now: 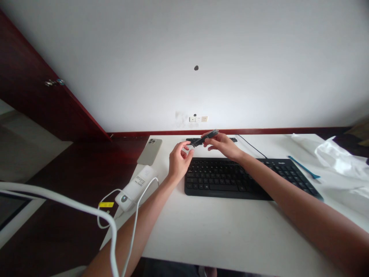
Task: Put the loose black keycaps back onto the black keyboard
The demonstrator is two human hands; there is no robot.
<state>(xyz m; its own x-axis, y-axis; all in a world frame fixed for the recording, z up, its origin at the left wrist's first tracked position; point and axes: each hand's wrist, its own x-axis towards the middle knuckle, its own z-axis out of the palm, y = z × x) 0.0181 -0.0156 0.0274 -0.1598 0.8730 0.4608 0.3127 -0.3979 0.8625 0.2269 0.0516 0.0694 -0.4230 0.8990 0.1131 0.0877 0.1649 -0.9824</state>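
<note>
A small, dark, elongated object [208,136], its kind too small to make out, is held up above the back edge of the keyboard. My right hand [223,145] grips it from the right between thumb and fingers. My left hand [179,161] is curled, its thumb and fingertips pinching at the lower left end. Something pale and translucent shows between the left fingertips. Below both hands lies a black keyboard [227,187], partly covered by my right forearm. Behind the held object, a flat black strip [234,139] rests on the white table [225,227].
At the left are a phone [150,152] and a white power bank [135,188] with white cables and a yellow tag [106,204]. A blue pry tool [304,167] and crumpled white plastic wrapping [337,157] lie on the right. The wall behind has sockets [198,119].
</note>
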